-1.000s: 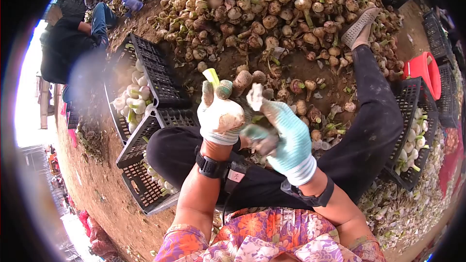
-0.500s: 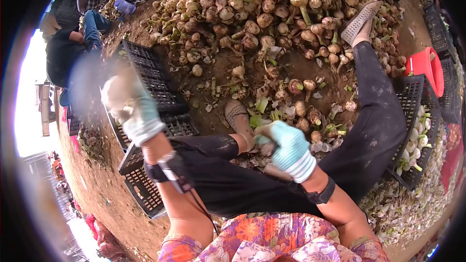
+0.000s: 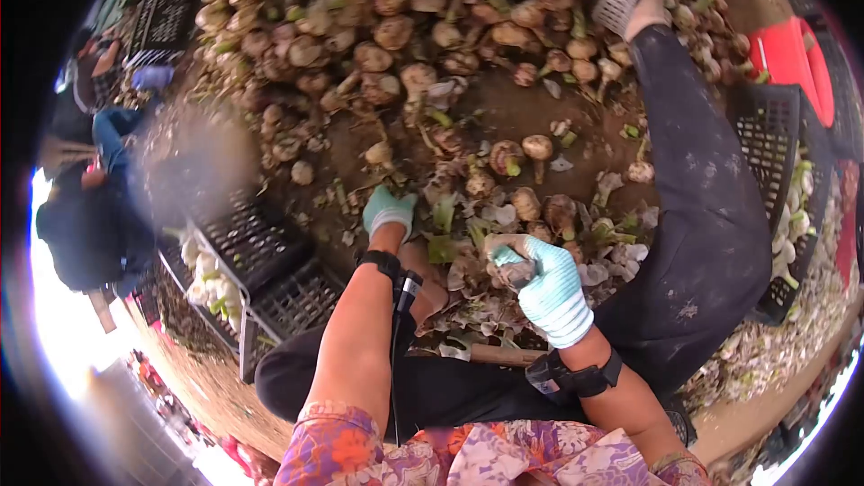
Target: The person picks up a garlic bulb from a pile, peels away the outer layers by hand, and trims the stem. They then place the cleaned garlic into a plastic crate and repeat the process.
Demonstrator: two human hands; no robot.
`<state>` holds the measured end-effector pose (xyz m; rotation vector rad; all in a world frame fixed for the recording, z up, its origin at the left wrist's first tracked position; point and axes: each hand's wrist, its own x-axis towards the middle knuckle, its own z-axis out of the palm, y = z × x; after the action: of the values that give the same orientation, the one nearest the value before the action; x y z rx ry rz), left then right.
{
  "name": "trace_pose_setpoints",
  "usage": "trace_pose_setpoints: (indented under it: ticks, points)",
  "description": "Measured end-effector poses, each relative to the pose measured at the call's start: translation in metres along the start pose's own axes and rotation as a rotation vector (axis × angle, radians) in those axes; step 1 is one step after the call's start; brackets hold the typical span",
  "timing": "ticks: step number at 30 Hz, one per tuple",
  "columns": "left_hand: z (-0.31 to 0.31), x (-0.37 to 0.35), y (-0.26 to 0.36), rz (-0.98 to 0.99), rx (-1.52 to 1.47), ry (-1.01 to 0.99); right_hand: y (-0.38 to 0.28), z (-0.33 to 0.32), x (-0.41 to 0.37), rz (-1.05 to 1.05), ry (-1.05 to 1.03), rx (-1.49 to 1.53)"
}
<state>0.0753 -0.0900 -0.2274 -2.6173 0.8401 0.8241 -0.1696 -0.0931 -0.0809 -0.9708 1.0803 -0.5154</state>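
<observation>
My left hand, in a pale green glove, reaches down beside my foot, over the littered ground at the near edge of a heap of soil-stained garlic bulbs. Its fingertips point away from me and are mostly hidden. In front of my lap is my right hand, in a striped white-and-green glove. Its fingers are closed around a small greyish object that I cannot make out. Loose garlic bulbs, papery skins and cut green stems lie just beyond it.
To my left stands a black crate with cleaned white garlic beside it. Another black crate holding white garlic is at my right, near a red bucket. People sit at far left. A wooden bar lies near my lap.
My left hand has moved from above the left crate down to the ground by my foot. The right hand stays before my lap, slightly turned. The view has shifted.
</observation>
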Motion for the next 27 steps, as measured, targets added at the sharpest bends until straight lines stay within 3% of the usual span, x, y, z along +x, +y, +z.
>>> trace_pose_setpoints:
  ticks: [2, 4, 5, 6, 8, 10, 11, 12, 14, 15, 20, 22, 23, 24, 26, 27]
  points:
    - [0.009, 0.007, -0.009, 0.032, -0.174, 0.016, 0.007, -0.002, 0.005, -0.012, 0.065, -0.005]
    - [0.001, -0.001, -0.016, 0.099, -0.298, -0.078, 0.01, -0.004, 0.01, 0.174, 0.027, 0.515]
    - [-0.014, -0.014, -0.015, 0.178, -0.428, -0.167, 0.026, -0.004, 0.014, 0.244, 0.108, 0.871]
    - [-0.032, -0.039, -0.006, 0.229, -0.619, -0.199, 0.024, -0.005, 0.014, 0.111, 0.107, 0.142]
    - [-0.051, -0.072, 0.0, 0.4, -0.685, -0.289, 0.006, 0.0, 0.007, 0.05, 0.189, -0.322]
    - [-0.073, -0.12, 0.013, 0.494, -0.78, -0.435, 0.031, 0.0, 0.008, -0.102, 0.149, -0.406]
    - [-0.089, -0.145, 0.018, 0.606, -0.659, -0.442, 0.043, 0.002, 0.013, -0.203, 0.099, -0.145]
    - [-0.088, -0.163, 0.019, 0.599, -0.663, -0.488, 0.029, 0.006, 0.01, -0.128, 0.127, -0.292]
    - [-0.09, -0.193, 0.018, 0.873, -0.47, -0.15, 0.015, 0.006, -0.004, -0.095, 0.13, -0.511]
    - [-0.094, -0.209, 0.019, 0.791, -0.456, -0.117, 0.005, 0.007, -0.013, -0.172, 0.109, -0.52]
    - [-0.088, -0.229, -0.006, 0.82, -0.632, -0.008, -0.005, 0.007, -0.035, -0.309, -0.013, -0.435]
    - [-0.089, -0.23, -0.015, 0.846, -0.695, -0.014, -0.011, 0.014, -0.047, -0.656, 0.133, -0.431]
    - [-0.089, -0.23, -0.021, 0.76, -0.826, -0.161, -0.011, 0.014, -0.045, -0.667, 0.126, -0.432]
    - [-0.091, -0.232, -0.023, 0.76, -0.828, -0.15, -0.008, 0.012, -0.042, -0.605, 0.031, -0.48]
    - [-0.096, -0.236, -0.028, 0.672, -1.043, -0.341, -0.012, 0.016, -0.043, -0.544, -0.065, -0.529]
    - [-0.093, -0.232, -0.03, 0.725, -1.04, -0.283, -0.016, 0.019, -0.047, -0.473, -0.057, -0.312]
